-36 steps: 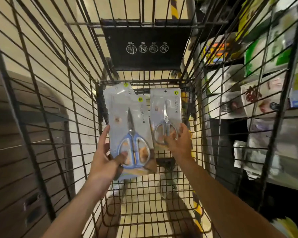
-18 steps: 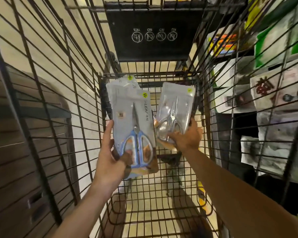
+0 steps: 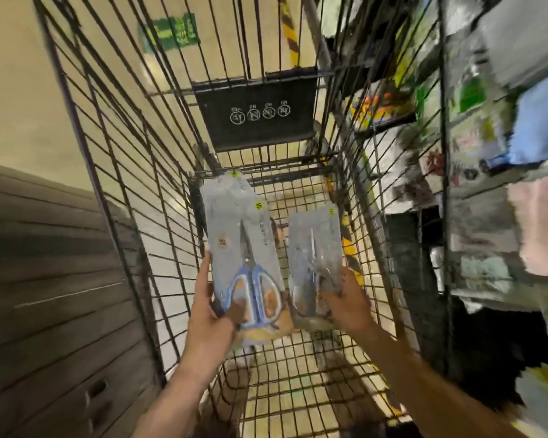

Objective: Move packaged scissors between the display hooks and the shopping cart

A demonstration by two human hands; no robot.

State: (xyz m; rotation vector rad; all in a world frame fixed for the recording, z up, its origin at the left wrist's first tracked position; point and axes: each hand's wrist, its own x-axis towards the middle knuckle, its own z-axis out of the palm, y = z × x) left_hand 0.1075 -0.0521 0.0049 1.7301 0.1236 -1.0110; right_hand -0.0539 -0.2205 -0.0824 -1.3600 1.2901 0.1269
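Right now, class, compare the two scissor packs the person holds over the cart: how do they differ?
The left pack is larger and reaches higher; the right pack is smaller. The left pack's scissors have blue handles; the right pack's look plain metal. A second pack peeks out behind the left pack; the right pack is single. Both are upright, gripped at the bottom, one per hand.

Cream tiled floor (image 3: 23, 90) beyond wire mesh. Green rectangular floor marking (image 3: 171, 32) at upper left. Yellow-and-black striped floor tape (image 3: 290, 36) at top centre. Dark brown slatted wooden panel (image 3: 51, 279) at left. Store shelves with blurred colourful packaged goods (image 3: 487, 153) at right; light blue package (image 3: 541, 121) above pink package (image 3: 541, 226).
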